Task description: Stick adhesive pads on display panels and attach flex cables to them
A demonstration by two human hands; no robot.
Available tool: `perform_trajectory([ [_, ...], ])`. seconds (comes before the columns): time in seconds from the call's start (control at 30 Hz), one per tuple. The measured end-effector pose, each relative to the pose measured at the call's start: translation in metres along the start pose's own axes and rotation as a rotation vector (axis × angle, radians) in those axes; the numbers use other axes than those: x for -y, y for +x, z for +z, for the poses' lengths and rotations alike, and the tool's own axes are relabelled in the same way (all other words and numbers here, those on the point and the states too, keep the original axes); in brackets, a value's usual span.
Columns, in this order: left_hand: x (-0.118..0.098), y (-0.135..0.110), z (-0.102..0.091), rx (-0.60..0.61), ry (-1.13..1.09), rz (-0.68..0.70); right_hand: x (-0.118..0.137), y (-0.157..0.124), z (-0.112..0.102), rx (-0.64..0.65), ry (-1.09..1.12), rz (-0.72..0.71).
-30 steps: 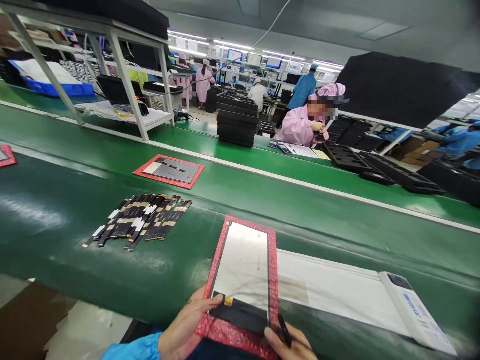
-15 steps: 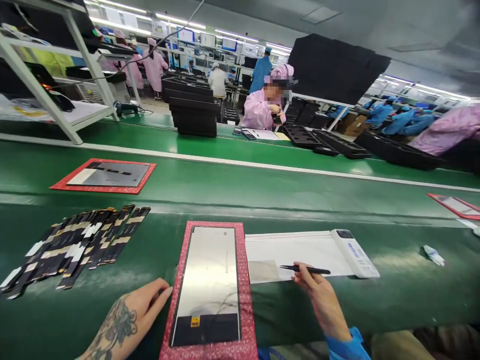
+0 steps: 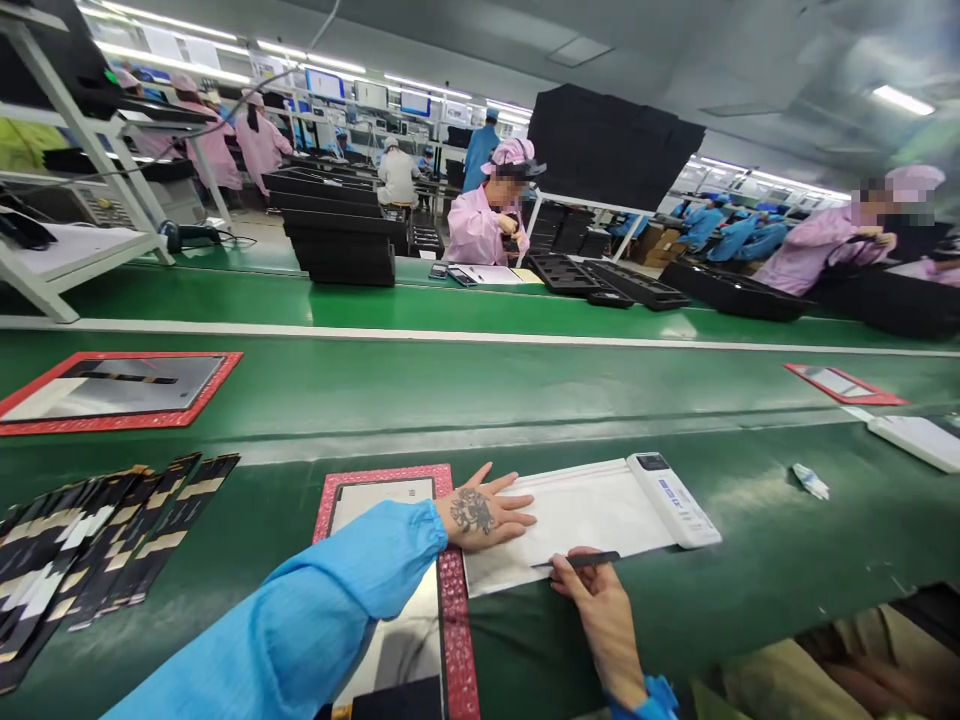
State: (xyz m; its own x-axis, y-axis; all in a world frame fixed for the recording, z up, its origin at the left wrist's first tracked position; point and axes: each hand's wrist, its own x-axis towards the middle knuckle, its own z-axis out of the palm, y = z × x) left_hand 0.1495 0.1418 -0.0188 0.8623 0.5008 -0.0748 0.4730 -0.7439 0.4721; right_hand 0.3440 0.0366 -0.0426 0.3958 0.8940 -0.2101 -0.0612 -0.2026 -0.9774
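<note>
My left hand [image 3: 484, 512], tattooed on its back, lies flat with fingers spread on the left end of a white sheet [image 3: 592, 515], its blue sleeve crossing over a display panel on a red bubble-wrap mat [image 3: 450, 600]. My right hand [image 3: 592, 595] pinches black tweezers [image 3: 577, 561] whose tip rests on the near edge of the white sheet. A white device with a small screen [image 3: 673, 498] lies along the sheet's right end.
Several black flex cables [image 3: 97, 550] are fanned out at the left. Another panel on a red mat [image 3: 112, 388] sits further left, a third [image 3: 844, 384] at the right. Black trays [image 3: 341, 240] are stacked across the belt, where people in pink and blue coats work.
My left hand left the panel's left side and reached across it onto the white sheet. My right hand drew the tweezers back to the sheet's near edge. The view turned right.
</note>
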Motion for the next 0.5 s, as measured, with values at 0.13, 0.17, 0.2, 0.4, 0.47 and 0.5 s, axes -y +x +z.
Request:
perform_trajectory([
  [0.13,0.005,-0.005,0.001,0.022,-0.015,0.003,-0.01,0.0,-0.001,-0.01,-0.023,0.028],
  [0.17,0.005,-0.006,0.0,0.033,-0.016,-0.005,-0.011,-0.001,-0.001,-0.01,-0.024,0.033],
  [0.2,0.004,-0.006,0.0,0.048,-0.017,-0.016,-0.011,-0.002,-0.001,-0.01,-0.024,0.036],
  [0.4,0.0,-0.005,-0.005,0.08,0.011,-0.034,-0.005,0.001,0.004,0.006,-0.013,0.054],
  [0.47,-0.001,-0.004,-0.006,0.087,0.014,-0.043,-0.001,0.001,0.006,0.017,-0.008,0.055],
  [0.5,-0.001,-0.004,-0.006,0.091,0.015,-0.05,0.001,-0.001,0.008,0.022,-0.006,0.051],
])
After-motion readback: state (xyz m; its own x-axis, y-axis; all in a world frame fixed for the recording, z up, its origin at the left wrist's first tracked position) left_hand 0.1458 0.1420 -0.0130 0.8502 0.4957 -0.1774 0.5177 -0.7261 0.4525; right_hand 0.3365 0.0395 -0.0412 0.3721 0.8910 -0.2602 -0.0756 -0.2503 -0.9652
